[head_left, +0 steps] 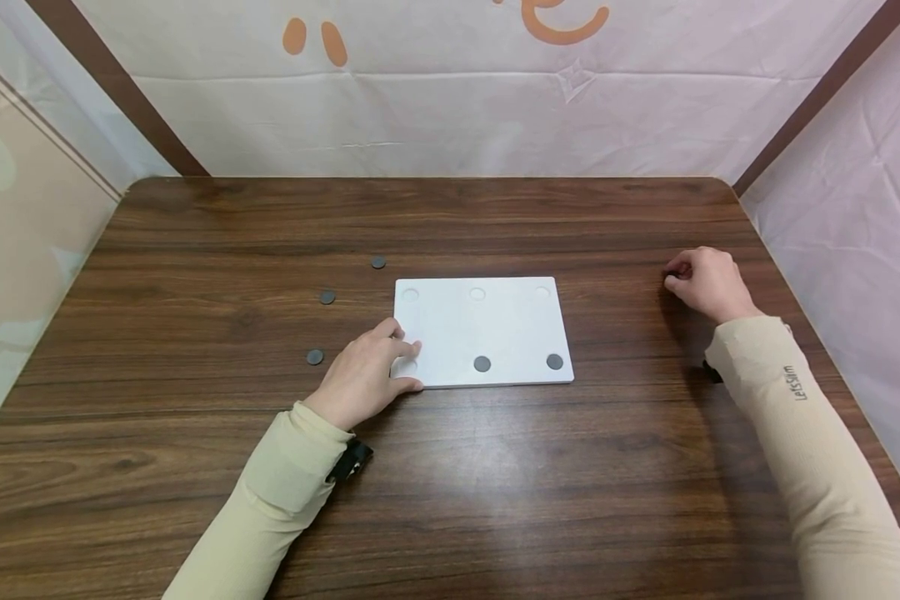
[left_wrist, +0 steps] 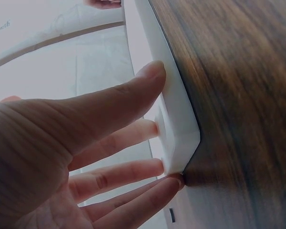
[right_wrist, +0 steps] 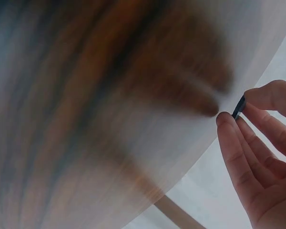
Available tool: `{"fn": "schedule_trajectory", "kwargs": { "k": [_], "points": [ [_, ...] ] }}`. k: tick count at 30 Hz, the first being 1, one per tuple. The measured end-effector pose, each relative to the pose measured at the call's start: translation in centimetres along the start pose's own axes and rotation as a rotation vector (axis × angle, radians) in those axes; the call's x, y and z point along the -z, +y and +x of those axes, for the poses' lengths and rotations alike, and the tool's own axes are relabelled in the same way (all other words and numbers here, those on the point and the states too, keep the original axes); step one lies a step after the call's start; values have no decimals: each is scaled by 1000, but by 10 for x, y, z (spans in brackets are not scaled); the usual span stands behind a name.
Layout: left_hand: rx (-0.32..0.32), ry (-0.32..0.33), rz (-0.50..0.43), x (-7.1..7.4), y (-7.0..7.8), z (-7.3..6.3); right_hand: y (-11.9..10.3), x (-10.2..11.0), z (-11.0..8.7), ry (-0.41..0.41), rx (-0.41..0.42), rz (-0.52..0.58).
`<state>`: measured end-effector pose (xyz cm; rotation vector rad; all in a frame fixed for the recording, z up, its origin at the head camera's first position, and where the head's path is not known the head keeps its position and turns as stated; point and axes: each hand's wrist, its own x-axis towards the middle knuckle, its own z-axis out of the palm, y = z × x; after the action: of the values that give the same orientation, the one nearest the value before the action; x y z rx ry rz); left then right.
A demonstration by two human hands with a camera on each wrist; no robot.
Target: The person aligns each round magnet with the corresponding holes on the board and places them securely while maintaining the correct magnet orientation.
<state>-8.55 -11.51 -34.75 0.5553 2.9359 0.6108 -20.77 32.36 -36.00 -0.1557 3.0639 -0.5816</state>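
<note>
A thin white rectangular board (head_left: 487, 329) lies on the table with shallow round recesses. Dark grey discs sit in its front middle (head_left: 482, 364) and front right (head_left: 554, 362) recesses. My left hand (head_left: 362, 373) holds the board's front left corner, thumb against the front edge and fingers on the left side and top, partly covering the recess there. In the left wrist view, the thumb (left_wrist: 128, 98) presses the board's side (left_wrist: 181, 109). Off to the right, my right hand (head_left: 708, 283) pinches a small dark disc (right_wrist: 239, 107) between thumb and fingertips, above the table.
Three loose grey discs lie left of the board: one far back (head_left: 378, 262), one in the middle (head_left: 327, 297), one near the left hand (head_left: 314, 357). The brown wood-grain table (head_left: 495, 500) ends at a pale printed curtain (head_left: 450, 125) behind and at both sides.
</note>
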Motion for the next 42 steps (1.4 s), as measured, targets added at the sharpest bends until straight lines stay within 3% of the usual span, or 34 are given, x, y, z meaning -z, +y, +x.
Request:
{"fn": "schedule_trajectory", "kwargs": {
  "k": [9, 25, 32, 42],
  "points": [
    [7, -14, -1, 0, 0, 0, -9, -2, 0, -4, 23, 34],
    [10, -18, 4, 0, 0, 0, -32, -9, 1, 11, 170, 24],
    [4, -9, 1, 0, 0, 0, -46, -12, 0, 23, 231, 32],
    [-3, 1, -2, -1, -1, 0, -74, -15, -5, -9, 255, 65]
  ]
}}
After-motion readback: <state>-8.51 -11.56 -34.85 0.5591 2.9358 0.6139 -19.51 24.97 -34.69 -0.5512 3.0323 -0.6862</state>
